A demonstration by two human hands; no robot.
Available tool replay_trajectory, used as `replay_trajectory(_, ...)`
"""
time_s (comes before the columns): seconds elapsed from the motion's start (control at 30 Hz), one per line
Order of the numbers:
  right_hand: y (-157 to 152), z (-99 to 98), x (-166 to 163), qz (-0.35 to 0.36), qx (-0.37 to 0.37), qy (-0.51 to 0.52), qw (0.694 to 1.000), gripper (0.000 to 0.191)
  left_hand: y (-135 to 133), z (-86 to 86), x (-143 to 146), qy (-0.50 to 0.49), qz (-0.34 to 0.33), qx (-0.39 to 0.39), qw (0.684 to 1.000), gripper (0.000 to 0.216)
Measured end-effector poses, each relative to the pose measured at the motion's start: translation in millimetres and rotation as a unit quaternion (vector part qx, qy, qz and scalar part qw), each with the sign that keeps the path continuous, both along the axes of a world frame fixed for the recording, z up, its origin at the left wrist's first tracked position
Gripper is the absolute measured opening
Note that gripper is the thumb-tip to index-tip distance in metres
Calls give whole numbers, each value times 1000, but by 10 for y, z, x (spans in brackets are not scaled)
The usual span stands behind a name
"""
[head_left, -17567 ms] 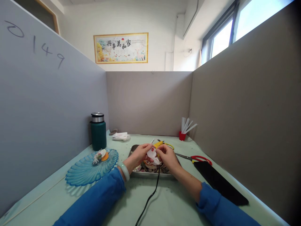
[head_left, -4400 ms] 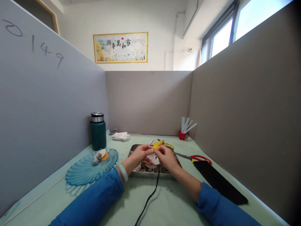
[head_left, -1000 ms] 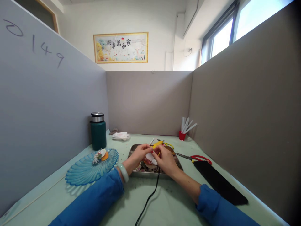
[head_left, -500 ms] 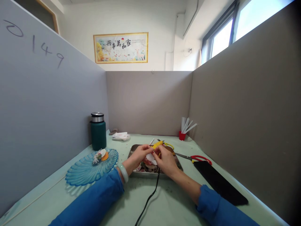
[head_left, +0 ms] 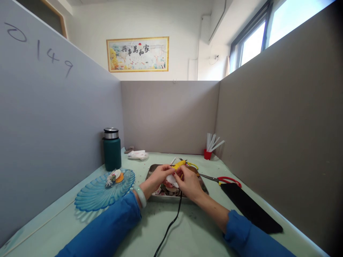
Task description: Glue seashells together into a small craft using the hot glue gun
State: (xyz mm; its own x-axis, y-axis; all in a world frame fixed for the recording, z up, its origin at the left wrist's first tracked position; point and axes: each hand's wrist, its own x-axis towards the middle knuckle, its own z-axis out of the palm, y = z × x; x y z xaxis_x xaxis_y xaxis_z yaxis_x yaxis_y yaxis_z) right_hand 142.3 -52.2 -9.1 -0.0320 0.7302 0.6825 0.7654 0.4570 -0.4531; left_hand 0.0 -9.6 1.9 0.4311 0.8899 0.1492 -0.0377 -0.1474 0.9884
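Both my hands meet over a metal tray [head_left: 150, 171] of mixed shells in the middle of the table. My left hand [head_left: 156, 178] pinches a white shell [head_left: 169, 179] from the left. My right hand [head_left: 189, 182] is closed on the same shell from the right, fingertips touching the left hand's. A yellow glue gun [head_left: 179, 164] lies at the tray's far edge, and its black cord [head_left: 168, 225] runs toward me. More shells lie under my hands, partly hidden.
A blue glass plate [head_left: 96, 193] with a few shells sits at left, a green flask [head_left: 112, 149] behind it. Red-handled scissors [head_left: 224, 180] and a black flat object [head_left: 249, 207] lie at right. A red cup of white sticks [head_left: 208, 151] and crumpled tissue [head_left: 137, 154] stand at the back. Partition walls enclose three sides.
Over the last second the hands have hardly moved; both still pinch the white shell. Compared with 17.6 s ago the shell is held slightly lower over the tray.
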Motion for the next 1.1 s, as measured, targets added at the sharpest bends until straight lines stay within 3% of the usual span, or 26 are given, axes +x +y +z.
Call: replay_trajectory(1.1, -5, 0, 0, 2, -13, 5, 1000, 9, -24, 18, 0, 21, -1, 7, 1000, 40)
